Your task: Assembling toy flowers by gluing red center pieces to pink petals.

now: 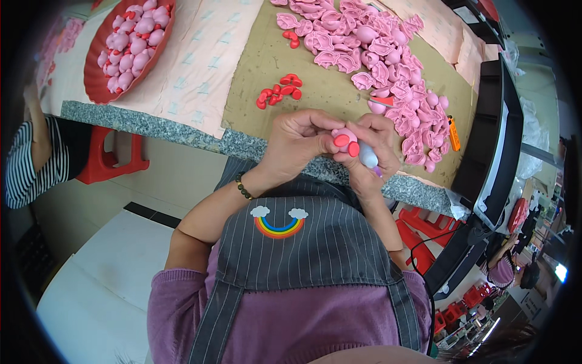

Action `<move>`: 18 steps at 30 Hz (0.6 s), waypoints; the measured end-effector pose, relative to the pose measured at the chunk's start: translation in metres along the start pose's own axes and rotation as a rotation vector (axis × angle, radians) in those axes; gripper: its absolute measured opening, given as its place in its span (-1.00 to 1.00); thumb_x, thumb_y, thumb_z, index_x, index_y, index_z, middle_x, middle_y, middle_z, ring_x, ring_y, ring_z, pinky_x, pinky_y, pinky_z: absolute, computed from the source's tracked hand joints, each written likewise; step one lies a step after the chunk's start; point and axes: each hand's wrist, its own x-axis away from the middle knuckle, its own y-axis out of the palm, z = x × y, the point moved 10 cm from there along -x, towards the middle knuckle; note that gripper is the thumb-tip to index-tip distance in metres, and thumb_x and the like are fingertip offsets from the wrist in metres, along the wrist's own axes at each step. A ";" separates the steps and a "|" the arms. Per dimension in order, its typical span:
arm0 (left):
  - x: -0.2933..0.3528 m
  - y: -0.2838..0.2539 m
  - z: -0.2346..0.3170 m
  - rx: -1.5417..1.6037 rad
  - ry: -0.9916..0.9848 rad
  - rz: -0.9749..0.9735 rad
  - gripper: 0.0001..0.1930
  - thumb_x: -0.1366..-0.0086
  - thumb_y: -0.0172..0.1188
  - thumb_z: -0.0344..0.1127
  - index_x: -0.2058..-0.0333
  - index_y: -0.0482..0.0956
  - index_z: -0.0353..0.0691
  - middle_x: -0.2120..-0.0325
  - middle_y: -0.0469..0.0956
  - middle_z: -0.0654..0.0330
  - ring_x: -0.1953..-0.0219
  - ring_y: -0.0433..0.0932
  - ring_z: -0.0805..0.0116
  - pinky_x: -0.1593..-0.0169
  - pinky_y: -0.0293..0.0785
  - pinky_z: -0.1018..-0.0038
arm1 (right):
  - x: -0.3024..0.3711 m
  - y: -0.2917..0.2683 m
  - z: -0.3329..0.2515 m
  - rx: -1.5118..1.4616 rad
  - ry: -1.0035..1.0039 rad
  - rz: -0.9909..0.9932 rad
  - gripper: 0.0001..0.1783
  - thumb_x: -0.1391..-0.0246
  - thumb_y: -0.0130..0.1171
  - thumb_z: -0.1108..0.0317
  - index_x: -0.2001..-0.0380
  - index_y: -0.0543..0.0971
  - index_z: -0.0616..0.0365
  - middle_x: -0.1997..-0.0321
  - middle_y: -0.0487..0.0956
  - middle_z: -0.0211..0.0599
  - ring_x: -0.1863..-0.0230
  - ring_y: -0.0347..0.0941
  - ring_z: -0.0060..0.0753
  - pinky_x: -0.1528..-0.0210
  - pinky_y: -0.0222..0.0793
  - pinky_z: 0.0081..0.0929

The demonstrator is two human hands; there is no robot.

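At the table's front edge, my left hand (294,145) pinches a small pink toy figure (344,135) with two red, foot-like oval pieces on it. The fingers of my right hand (382,139) also reach the figure from the other side. Held in that right hand is a pale, translucent small bottle (367,159) with a purple end. Just beyond my hands lie several loose red pieces (279,92). A large heap of pink molded parts (364,48), shells and rounded bodies, spreads from the far middle down the right side.
A red scalloped bowl (97,45) of pink figures stands at the far left on pale cloth (188,67). An orange-handled tool (454,133) lies at the right beside black trays (485,121). A red-and-grey tool (382,101) rests by the heap. Another person's arm (39,127) is at far left.
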 end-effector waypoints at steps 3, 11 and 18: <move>0.004 0.006 -0.014 0.264 -0.089 0.073 -0.76 -0.08 0.19 -0.54 0.22 0.50 -0.37 0.28 0.51 0.14 0.23 0.50 0.46 0.15 0.48 0.55 | 0.003 0.000 0.006 -0.085 0.005 0.055 -0.49 0.35 0.41 0.17 0.27 0.58 0.20 0.28 0.46 -0.24 0.26 0.39 -0.39 0.19 0.31 -0.53; 0.000 0.006 -0.010 0.121 0.022 -0.028 -0.81 -0.09 0.20 -0.51 0.27 0.50 -0.33 0.35 0.47 0.23 0.28 0.47 0.51 0.20 0.44 0.59 | 0.012 -0.004 0.015 -0.123 0.098 0.037 -0.53 0.30 0.40 0.18 0.28 0.58 0.22 0.25 0.47 -0.20 0.23 0.40 -0.39 0.18 0.31 -0.53; 0.000 0.004 -0.010 0.061 0.060 -0.006 -0.83 -0.10 0.19 -0.50 0.28 0.50 -0.32 0.38 0.46 0.25 0.32 0.45 0.53 0.23 0.43 0.60 | 0.007 -0.005 0.008 -0.073 0.024 0.048 -0.56 0.27 0.39 0.24 0.28 0.57 0.25 0.32 0.50 -0.19 0.31 0.43 -0.40 0.27 0.33 -0.55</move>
